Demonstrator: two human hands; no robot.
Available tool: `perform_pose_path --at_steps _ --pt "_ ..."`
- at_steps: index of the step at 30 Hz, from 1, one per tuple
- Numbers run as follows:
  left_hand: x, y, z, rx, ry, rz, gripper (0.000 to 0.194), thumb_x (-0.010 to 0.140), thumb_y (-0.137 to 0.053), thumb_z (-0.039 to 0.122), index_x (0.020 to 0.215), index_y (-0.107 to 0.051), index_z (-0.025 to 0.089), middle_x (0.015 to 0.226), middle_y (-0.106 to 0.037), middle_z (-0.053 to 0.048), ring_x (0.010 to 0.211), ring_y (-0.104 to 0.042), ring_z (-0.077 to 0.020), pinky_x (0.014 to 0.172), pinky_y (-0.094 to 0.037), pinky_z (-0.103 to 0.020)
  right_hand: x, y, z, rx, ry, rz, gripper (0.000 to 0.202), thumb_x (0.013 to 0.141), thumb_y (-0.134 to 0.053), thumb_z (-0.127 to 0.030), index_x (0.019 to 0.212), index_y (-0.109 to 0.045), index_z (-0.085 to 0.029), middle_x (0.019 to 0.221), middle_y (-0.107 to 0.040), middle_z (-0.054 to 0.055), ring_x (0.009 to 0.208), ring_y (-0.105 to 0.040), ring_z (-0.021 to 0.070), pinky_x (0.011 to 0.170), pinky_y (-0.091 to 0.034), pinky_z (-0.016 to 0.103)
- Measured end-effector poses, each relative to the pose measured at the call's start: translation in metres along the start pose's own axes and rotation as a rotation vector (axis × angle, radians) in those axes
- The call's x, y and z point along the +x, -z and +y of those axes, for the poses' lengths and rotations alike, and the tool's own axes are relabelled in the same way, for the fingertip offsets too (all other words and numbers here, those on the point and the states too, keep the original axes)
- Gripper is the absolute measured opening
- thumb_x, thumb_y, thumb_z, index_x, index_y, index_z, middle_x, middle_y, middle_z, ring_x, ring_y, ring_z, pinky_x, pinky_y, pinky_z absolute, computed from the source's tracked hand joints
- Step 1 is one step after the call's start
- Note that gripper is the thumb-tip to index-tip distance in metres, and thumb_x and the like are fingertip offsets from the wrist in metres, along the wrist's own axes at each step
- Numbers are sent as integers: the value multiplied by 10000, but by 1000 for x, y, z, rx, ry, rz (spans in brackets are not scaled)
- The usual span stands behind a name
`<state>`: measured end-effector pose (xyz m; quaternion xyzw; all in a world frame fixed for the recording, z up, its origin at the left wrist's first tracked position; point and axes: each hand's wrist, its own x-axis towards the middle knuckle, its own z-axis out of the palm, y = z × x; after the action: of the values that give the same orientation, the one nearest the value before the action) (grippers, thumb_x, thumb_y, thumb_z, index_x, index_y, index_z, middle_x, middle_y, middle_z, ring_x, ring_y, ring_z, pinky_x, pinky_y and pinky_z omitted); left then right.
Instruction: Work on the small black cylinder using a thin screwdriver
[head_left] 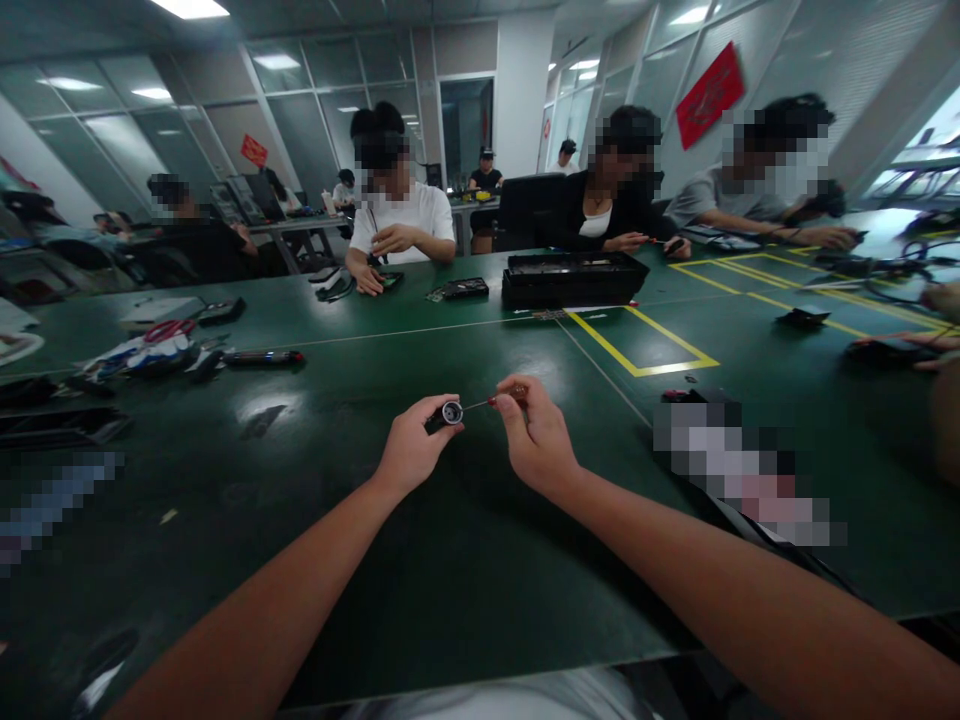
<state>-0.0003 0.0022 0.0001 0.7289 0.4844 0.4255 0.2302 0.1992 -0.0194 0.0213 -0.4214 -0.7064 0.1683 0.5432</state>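
Over the green table, my left hand [414, 440] is closed around a short black cylinder [452, 412]. Its round end, with a pale metal rim, faces me, and the rest is hidden in my palm. In the fingers of my right hand [541, 435] is a screwdriver [493, 401] with a reddish, see-through handle. Its thin shaft points left, and the tip is at the edge of the cylinder's round end; I cannot tell whether they touch.
A long black box [574, 280] stands at the far edge. Pouches and a dark tube [262, 358] lie to the left. At right is a blurred packet [742, 475] near yellow tape marks [679, 368]. Several people sit across the green table [420, 590].
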Motion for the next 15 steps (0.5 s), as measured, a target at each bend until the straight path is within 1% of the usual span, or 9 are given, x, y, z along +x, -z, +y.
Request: perform_pose_path --at_steps 6,10,12,15 --pt "0 1 -1 -5 -25 -8 368 808 -745 199 1172 -700 229 1215 -694 -66 1160 -629 -245 1081 -449 -453 2 1 -1 -41 44 -37 124 988 -489 -297 1068 -556 -229 930 -679 57 857 -668 207 785 -517 358" --pt "-1 0 -3 -74 -16 1 386 811 -750 213 1193 -699 234 1280 -671 -63 1232 -594 -238 1136 -398 -449 3 3 -5 -102 19 -52 147 950 -579 -362 1007 -600 -228 843 -689 40 750 -660 197 689 -513 331" --pt "-1 0 -5 -91 17 -4 387 823 -738 221 1207 -695 240 1265 -680 -61 1222 -601 -239 1133 -400 -455 3 3 -6 -110 -2 -59 150 953 -573 -362 1020 -606 -231 838 -695 38 735 -658 196 679 -510 330" --pt "0 0 -7 -85 36 -13 386 818 -738 216 1201 -698 240 1239 -692 -60 1199 -614 -244 1123 -406 -459 2 3 -6 -90 9 -94 139 971 -513 -303 1061 -589 -227 891 -696 51 791 -664 202 726 -510 342"
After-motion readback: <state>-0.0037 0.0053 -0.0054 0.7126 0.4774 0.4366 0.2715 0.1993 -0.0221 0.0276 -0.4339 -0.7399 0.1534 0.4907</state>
